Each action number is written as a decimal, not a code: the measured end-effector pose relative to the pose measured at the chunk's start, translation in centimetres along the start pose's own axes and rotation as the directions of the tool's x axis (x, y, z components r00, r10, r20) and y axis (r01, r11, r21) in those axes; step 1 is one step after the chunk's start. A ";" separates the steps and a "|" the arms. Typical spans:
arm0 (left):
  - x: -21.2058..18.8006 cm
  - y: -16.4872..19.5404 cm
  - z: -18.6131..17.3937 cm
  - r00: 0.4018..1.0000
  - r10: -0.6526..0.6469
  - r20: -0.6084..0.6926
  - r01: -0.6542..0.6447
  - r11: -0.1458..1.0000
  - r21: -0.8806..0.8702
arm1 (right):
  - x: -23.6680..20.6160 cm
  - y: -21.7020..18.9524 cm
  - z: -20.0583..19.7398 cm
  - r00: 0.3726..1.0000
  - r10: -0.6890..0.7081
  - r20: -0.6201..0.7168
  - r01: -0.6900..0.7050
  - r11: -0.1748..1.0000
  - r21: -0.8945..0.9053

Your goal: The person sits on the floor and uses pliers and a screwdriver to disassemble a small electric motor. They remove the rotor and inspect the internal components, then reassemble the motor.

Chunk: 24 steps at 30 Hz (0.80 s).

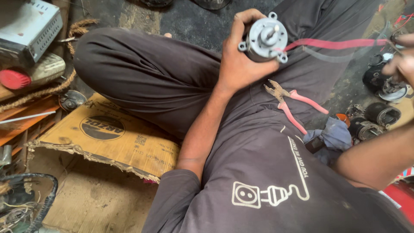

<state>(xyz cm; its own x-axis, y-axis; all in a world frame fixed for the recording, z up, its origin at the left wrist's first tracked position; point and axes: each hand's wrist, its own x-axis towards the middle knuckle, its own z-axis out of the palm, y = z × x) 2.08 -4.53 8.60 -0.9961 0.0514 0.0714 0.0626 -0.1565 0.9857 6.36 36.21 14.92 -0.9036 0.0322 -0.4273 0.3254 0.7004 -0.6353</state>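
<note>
I sit cross-legged on the floor. My left hand (239, 54) grips a small round grey electric motor (266, 39), its shaft pointing up toward the camera. A red wire (336, 43) and a grey wire run from the motor to the right. My right hand (402, 58) is at the right edge, blurred, with its fingers pinched on the far ends of those wires. Pink-handled pliers (291, 105) lie on my lap just below the motor, touched by neither hand.
A flattened brown cardboard sheet (108, 138) lies on the floor at left. A silver metal box (26, 26) and a red-capped part (16, 79) sit at upper left. Several dark round motor parts (379, 113) and a blue cloth (334, 134) lie at right.
</note>
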 end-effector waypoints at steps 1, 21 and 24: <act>0.0 -0.1 0.1 1.000 0.003 -0.020 -0.002 1.000 0.027 | -0.7 -0.7 -0.3 0.999 0.009 0.048 -0.009 1.000 0.000; 0.1 -0.4 0.5 0.975 0.194 0.106 -0.221 0.892 0.395 | -2.5 -24.5 9.2 0.875 -0.484 0.033 0.460 0.807 -0.370; 0.1 -0.3 0.1 0.949 0.248 0.196 -0.303 0.891 0.339 | -2.2 -24.6 8.7 0.843 -0.522 0.132 0.522 0.734 -0.434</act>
<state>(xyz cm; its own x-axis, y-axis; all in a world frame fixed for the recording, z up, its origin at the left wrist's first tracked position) 1.94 -4.39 8.37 -0.9175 0.2030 0.3419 0.3781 0.1791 0.9083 2.77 12.69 25.84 -0.8944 -0.4325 -0.1139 -0.3542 0.8405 -0.4101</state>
